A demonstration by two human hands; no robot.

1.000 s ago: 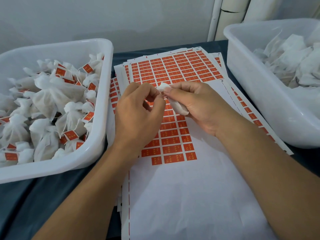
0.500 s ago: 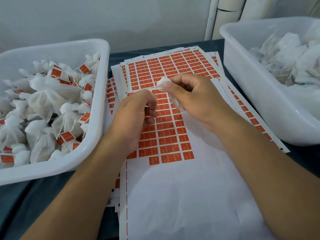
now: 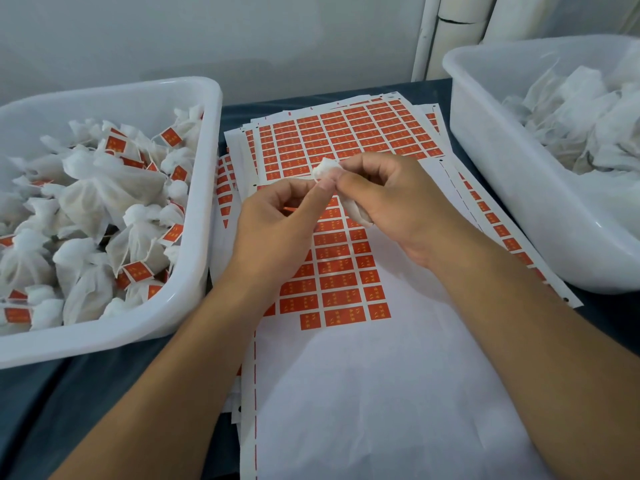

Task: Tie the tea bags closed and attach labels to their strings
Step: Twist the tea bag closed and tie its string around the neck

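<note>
Two hands, right hand (image 3: 391, 206) and left hand (image 3: 277, 226) pinching one tea bag (image 3: 327, 169), two white tubs (image 3: 194, 271).

Nothing's really reading here: the small orange-red rectangular paper labels (image 3: 341, 268) at 12 o'clock are showing yellow characters, too blurry.

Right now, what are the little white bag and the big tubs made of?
The tea bag looks like thin, matte filter paper or fine cloth: it crumples softly and light shows through. The left tub and right tub look like smooth, glossy white plastic, slightly see-through.
</note>
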